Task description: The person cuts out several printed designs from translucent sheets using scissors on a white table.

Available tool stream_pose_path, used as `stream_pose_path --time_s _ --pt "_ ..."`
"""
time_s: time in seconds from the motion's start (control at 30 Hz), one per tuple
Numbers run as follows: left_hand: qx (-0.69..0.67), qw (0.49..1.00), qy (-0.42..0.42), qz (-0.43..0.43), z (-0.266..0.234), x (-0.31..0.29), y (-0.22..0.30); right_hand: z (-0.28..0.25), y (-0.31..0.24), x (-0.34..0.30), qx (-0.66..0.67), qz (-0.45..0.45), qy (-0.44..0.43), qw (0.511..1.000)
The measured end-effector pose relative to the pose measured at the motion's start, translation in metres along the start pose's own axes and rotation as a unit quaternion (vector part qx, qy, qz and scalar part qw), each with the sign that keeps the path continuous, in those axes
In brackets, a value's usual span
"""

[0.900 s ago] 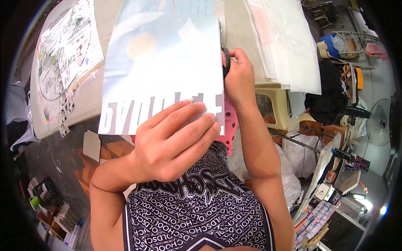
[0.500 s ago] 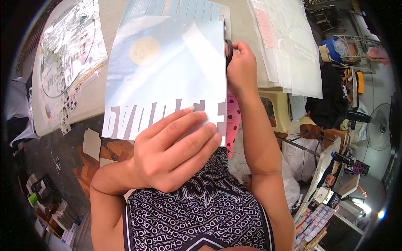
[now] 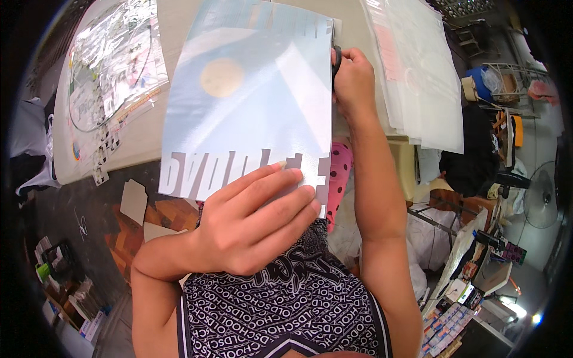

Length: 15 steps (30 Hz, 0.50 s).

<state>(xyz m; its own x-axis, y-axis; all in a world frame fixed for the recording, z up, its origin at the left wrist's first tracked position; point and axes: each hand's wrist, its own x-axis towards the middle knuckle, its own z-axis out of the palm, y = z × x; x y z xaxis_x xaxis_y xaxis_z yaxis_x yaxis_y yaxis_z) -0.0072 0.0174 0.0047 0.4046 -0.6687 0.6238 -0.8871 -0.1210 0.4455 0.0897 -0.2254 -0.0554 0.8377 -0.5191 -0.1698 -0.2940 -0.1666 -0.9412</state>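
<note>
A large printed sheet (image 3: 262, 113), pale blue and white with a yellowish disc and cut-off block letters, lies partly over the table and reaches toward my lap. My left hand (image 3: 256, 215) grips its near right corner, fingers on top and the thumb hidden beneath. At the sheet's far right edge, my right hand (image 3: 356, 83) is closed around the black handle of a pair of scissors (image 3: 337, 59). Their blades are mostly hidden by the sheet, so I cannot tell how far apart they are.
On the pale table (image 3: 137, 146), glossy printed plastic sheets (image 3: 119, 65) lie at the left. Translucent white sheets (image 3: 418, 77) are stacked at the right, overhanging the table edge. Pink dotted cloth (image 3: 340, 170) shows below the sheet. A fan (image 3: 542, 194) stands at the far right.
My right hand and the scissors have moved farther away along the sheet's right edge. The sheet's far part lies flatter. My left hand keeps its hold; the whole view has shifted slightly.
</note>
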Motion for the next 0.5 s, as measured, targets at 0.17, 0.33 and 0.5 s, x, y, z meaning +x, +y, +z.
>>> stream_pose_path --time_s 0.17,0.33,0.5 --pt "-0.047 0.995 -0.033 -0.086 -0.011 -0.012 -0.011 0.001 -0.003 0.004 0.041 0.031 -0.006 0.999" --pt "0.149 0.959 -0.12 -0.211 -0.036 -0.05 -0.049 -0.002 -0.003 0.01 0.073 0.053 -0.025 0.996" --pt "0.165 0.943 -0.193 -0.216 -0.039 -0.085 -0.072 0.002 -0.007 0.025 0.04 0.04 -0.025 0.998"
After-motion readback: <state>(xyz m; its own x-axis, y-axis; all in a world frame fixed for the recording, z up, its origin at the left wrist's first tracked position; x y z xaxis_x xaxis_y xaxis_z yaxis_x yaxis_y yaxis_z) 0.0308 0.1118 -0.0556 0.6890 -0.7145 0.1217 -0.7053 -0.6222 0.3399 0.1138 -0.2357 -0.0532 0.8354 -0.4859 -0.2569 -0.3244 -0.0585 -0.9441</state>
